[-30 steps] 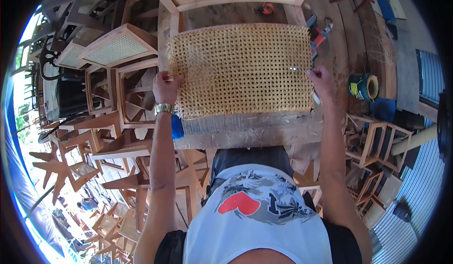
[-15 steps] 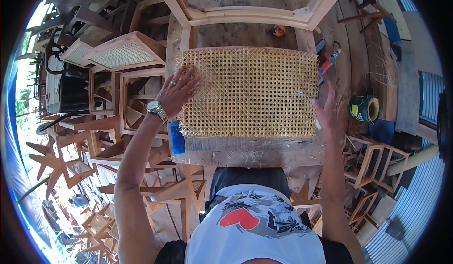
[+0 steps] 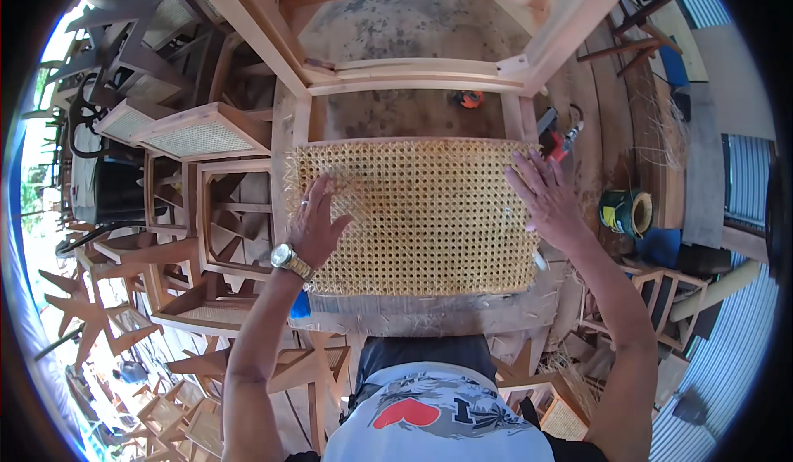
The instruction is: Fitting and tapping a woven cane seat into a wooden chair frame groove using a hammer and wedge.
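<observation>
Both hands slid inward from the edges: left hand (image 3: 318,224) and right hand (image 3: 547,197) now lie flat, fingers spread, clamping nothing, on the woven cane sheet (image 3: 417,218), which covers the wooden chair frame (image 3: 413,78) seat on the tabletop (image 3: 429,313).

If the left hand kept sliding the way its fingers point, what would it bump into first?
The left hand lies flat on the woven cane sheet, fingers pointing away from the person. Sliding on, it would probably meet the pale wooden chair frame just beyond the sheet's far edge, though depth is unclear.
</observation>
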A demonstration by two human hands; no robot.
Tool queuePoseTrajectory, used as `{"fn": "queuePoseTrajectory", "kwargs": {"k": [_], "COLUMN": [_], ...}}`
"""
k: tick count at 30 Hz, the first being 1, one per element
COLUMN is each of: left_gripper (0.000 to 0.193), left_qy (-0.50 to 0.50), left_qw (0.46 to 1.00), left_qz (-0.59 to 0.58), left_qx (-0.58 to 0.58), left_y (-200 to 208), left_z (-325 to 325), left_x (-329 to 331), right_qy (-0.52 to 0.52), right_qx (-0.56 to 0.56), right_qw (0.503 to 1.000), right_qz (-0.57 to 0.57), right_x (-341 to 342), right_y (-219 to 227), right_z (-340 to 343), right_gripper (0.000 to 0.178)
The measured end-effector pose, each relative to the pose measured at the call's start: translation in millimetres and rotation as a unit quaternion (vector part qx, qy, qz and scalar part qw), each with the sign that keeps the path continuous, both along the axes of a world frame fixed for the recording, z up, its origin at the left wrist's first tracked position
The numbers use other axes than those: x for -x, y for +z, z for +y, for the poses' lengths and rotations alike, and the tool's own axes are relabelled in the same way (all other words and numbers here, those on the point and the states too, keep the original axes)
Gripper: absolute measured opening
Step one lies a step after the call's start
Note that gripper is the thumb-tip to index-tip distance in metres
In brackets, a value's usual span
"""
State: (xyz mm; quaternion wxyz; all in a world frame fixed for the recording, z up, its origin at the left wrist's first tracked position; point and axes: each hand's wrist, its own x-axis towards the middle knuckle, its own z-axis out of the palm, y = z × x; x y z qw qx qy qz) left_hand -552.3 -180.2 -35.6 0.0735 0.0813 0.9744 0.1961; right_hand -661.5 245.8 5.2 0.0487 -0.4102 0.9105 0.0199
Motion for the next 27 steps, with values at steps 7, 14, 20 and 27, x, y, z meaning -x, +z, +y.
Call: {"fn": "queuePoseTrajectory", "kwargs": {"k": [7,14,20,27], "left_gripper": [0.095,0.125,0.130,0.117], "left_qy": [0.241,0.458,0.470,0.456], "left_qw": [0.970,0.881,0.878,0.886], "left_qz": [0.013,-0.069,-0.027,0.022], "left_qx": [-0.005,0.096,0.089,0.080], "left_y": [8.2,-11.1,-24.0,-22.4], "left_z": [63.6,123.5,125.3,126.4], "left_x": [26.0,66.5,69.7,74.2], "right_qy": [-0.041,-0.044,-0.044,-0.045], "right_qx": [0.016,0.018,0.032,0.054], "right_qw": [0.992,0.986,0.983,0.980], "right_qz": [-0.121,-0.160,-0.174,-0.184], "right_x": [17.0,21.1,27.8,34.4], "right_y": [1.8,5.3,7.0,1.7], "right_z": [-0.6,-4.4,-2.8,-1.4], "right_gripper": [0.126,0.129,0.125,0.120]}}
